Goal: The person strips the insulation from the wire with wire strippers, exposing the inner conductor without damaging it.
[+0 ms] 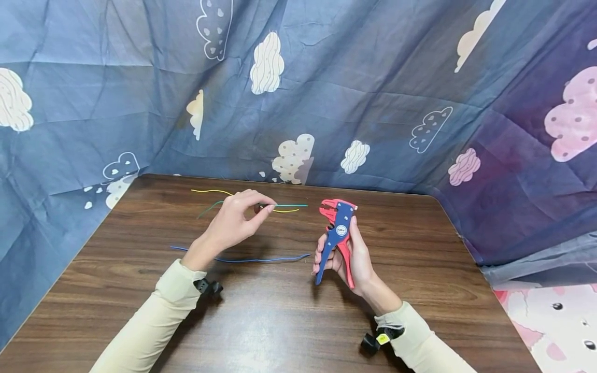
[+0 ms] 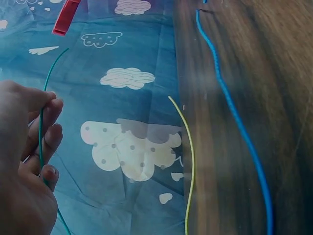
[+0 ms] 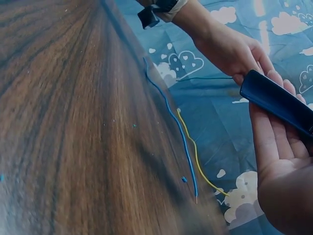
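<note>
My left hand pinches a thin green wire between thumb and fingertips. One end of the wire points right, toward the tool; the other trails behind the hand. My right hand holds a blue and red wire stripper upright above the table. Its handles are spread, and its red jaws face left, apart from the wire's tip. In the right wrist view a blue handle lies across the fingers. The left wrist view shows the green wire running along the fingers, with a red part of the stripper beyond its tip.
A blue wire lies on the wooden table, its near end bare copper in the right wrist view. Behind it lies a yellow wire. Small blue scraps dot the tabletop. A cloud-patterned curtain hangs along the table's back edge.
</note>
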`<act>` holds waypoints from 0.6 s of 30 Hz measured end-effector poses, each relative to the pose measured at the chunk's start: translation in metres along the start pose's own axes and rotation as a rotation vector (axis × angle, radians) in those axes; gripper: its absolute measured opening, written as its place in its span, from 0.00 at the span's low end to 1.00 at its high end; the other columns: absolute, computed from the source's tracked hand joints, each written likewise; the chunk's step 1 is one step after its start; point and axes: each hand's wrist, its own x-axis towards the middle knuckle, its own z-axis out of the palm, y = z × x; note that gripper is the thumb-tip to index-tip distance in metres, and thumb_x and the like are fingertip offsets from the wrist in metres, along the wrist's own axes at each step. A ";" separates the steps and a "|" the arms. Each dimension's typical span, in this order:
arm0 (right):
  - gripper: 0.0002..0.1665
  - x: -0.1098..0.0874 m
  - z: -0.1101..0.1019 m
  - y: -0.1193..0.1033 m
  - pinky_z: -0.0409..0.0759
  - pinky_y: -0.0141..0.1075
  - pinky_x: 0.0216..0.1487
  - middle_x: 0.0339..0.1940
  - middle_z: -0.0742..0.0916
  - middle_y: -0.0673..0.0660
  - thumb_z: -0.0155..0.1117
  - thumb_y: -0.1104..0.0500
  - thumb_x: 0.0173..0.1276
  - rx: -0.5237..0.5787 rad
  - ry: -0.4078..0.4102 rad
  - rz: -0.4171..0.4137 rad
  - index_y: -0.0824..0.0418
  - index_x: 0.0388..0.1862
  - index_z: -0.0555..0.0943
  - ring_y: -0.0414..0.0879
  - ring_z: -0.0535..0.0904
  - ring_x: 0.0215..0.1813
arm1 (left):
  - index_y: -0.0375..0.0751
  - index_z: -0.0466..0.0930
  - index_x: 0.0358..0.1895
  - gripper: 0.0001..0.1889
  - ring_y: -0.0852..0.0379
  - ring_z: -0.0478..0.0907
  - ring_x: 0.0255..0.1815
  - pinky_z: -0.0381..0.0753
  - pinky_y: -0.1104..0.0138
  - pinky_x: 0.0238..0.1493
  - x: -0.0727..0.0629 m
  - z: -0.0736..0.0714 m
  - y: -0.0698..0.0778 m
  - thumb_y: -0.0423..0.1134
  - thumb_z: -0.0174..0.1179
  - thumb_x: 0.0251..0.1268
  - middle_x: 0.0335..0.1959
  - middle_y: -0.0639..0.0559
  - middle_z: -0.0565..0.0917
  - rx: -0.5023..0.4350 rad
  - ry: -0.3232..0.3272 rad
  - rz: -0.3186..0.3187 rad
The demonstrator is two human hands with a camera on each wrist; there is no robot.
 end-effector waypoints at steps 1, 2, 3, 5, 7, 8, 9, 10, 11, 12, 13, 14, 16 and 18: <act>0.54 0.000 0.000 0.000 0.92 0.44 0.46 0.33 0.89 0.54 0.15 0.23 0.83 0.001 0.000 -0.005 0.62 0.44 0.80 0.48 0.92 0.34 | 0.51 0.92 0.47 0.05 0.65 0.80 0.34 0.79 0.64 0.42 0.001 -0.001 0.001 0.39 0.68 0.77 0.39 0.61 0.91 -0.002 0.005 -0.002; 0.54 0.000 0.000 0.000 0.93 0.44 0.46 0.33 0.89 0.54 0.15 0.23 0.83 0.000 0.000 -0.008 0.62 0.44 0.80 0.48 0.92 0.34 | 0.52 0.92 0.47 0.05 0.65 0.80 0.34 0.79 0.64 0.41 0.001 -0.001 0.001 0.39 0.68 0.77 0.39 0.61 0.91 -0.001 0.008 -0.003; 0.55 0.000 0.000 0.001 0.93 0.44 0.46 0.33 0.88 0.54 0.15 0.23 0.83 -0.003 0.001 -0.009 0.62 0.43 0.79 0.48 0.92 0.33 | 0.52 0.92 0.47 0.05 0.65 0.79 0.34 0.79 0.64 0.40 0.001 -0.002 0.001 0.39 0.68 0.77 0.38 0.62 0.91 -0.001 0.012 -0.004; 0.55 0.000 -0.001 0.001 0.93 0.44 0.45 0.32 0.88 0.54 0.14 0.23 0.83 -0.011 -0.005 -0.006 0.62 0.43 0.79 0.48 0.91 0.33 | 0.52 0.92 0.47 0.04 0.65 0.79 0.33 0.79 0.64 0.40 0.001 -0.003 0.003 0.39 0.68 0.77 0.38 0.62 0.90 -0.006 0.013 -0.007; 0.55 0.000 -0.001 0.002 0.93 0.44 0.45 0.32 0.88 0.54 0.13 0.23 0.82 -0.020 -0.018 0.002 0.62 0.43 0.79 0.47 0.91 0.33 | 0.52 0.92 0.47 0.04 0.65 0.79 0.33 0.79 0.63 0.40 0.001 -0.004 0.004 0.39 0.68 0.77 0.38 0.62 0.90 -0.014 0.009 -0.009; 0.55 0.001 -0.001 0.002 0.93 0.44 0.46 0.32 0.89 0.54 0.13 0.23 0.82 -0.022 -0.025 0.006 0.62 0.43 0.79 0.47 0.91 0.33 | 0.53 0.92 0.47 0.04 0.65 0.79 0.33 0.79 0.63 0.40 0.001 -0.004 0.005 0.39 0.68 0.77 0.38 0.62 0.90 -0.017 0.007 -0.007; 0.55 0.001 -0.001 0.003 0.92 0.44 0.46 0.32 0.89 0.54 0.13 0.23 0.82 -0.021 -0.032 0.011 0.62 0.43 0.79 0.47 0.91 0.33 | 0.53 0.92 0.47 0.04 0.65 0.79 0.34 0.79 0.63 0.40 0.001 -0.004 0.006 0.39 0.69 0.77 0.38 0.62 0.90 -0.021 0.002 -0.006; 0.55 0.001 -0.001 0.003 0.92 0.44 0.46 0.33 0.89 0.54 0.13 0.23 0.82 -0.016 -0.040 0.013 0.62 0.43 0.79 0.47 0.91 0.33 | 0.53 0.92 0.47 0.04 0.65 0.80 0.34 0.79 0.62 0.41 0.002 -0.004 0.007 0.40 0.69 0.77 0.38 0.63 0.90 -0.025 -0.002 -0.005; 0.55 0.001 -0.001 0.003 0.92 0.45 0.46 0.33 0.89 0.54 0.13 0.23 0.82 -0.011 -0.046 0.016 0.62 0.43 0.79 0.47 0.91 0.33 | 0.53 0.92 0.47 0.04 0.65 0.80 0.35 0.80 0.62 0.41 0.002 -0.004 0.008 0.40 0.69 0.77 0.39 0.63 0.90 -0.028 -0.005 -0.003; 0.55 0.001 0.000 0.004 0.92 0.45 0.46 0.33 0.89 0.54 0.13 0.23 0.82 -0.007 -0.051 0.020 0.62 0.43 0.79 0.48 0.91 0.33 | 0.53 0.92 0.47 0.04 0.65 0.80 0.36 0.79 0.62 0.42 0.002 -0.004 0.009 0.40 0.69 0.77 0.39 0.63 0.90 -0.031 -0.008 -0.002; 0.55 0.001 0.000 0.004 0.93 0.46 0.46 0.33 0.89 0.55 0.14 0.23 0.82 -0.002 -0.058 0.024 0.62 0.43 0.79 0.48 0.91 0.33 | 0.53 0.92 0.47 0.04 0.65 0.80 0.36 0.79 0.62 0.42 0.002 -0.004 0.010 0.40 0.69 0.77 0.39 0.63 0.91 -0.032 -0.009 0.000; 0.55 0.000 0.000 0.004 0.92 0.46 0.46 0.33 0.88 0.55 0.14 0.23 0.82 0.002 -0.064 0.027 0.62 0.43 0.79 0.48 0.91 0.33 | 0.53 0.92 0.47 0.04 0.65 0.81 0.37 0.80 0.63 0.43 0.002 -0.004 0.011 0.41 0.69 0.77 0.40 0.63 0.91 -0.034 -0.010 0.001; 0.55 0.000 0.001 0.004 0.92 0.46 0.46 0.33 0.88 0.55 0.14 0.23 0.82 0.004 -0.072 0.036 0.62 0.44 0.79 0.49 0.91 0.33 | 0.53 0.92 0.47 0.04 0.65 0.81 0.38 0.80 0.63 0.44 0.003 -0.005 0.013 0.41 0.69 0.77 0.41 0.63 0.91 -0.035 -0.010 0.008; 0.54 0.000 0.002 0.004 0.92 0.46 0.46 0.33 0.88 0.55 0.14 0.23 0.82 0.001 -0.078 0.045 0.62 0.45 0.78 0.49 0.91 0.33 | 0.52 0.92 0.47 0.04 0.65 0.82 0.40 0.80 0.64 0.46 0.004 -0.005 0.014 0.41 0.69 0.76 0.41 0.62 0.91 -0.045 -0.011 0.015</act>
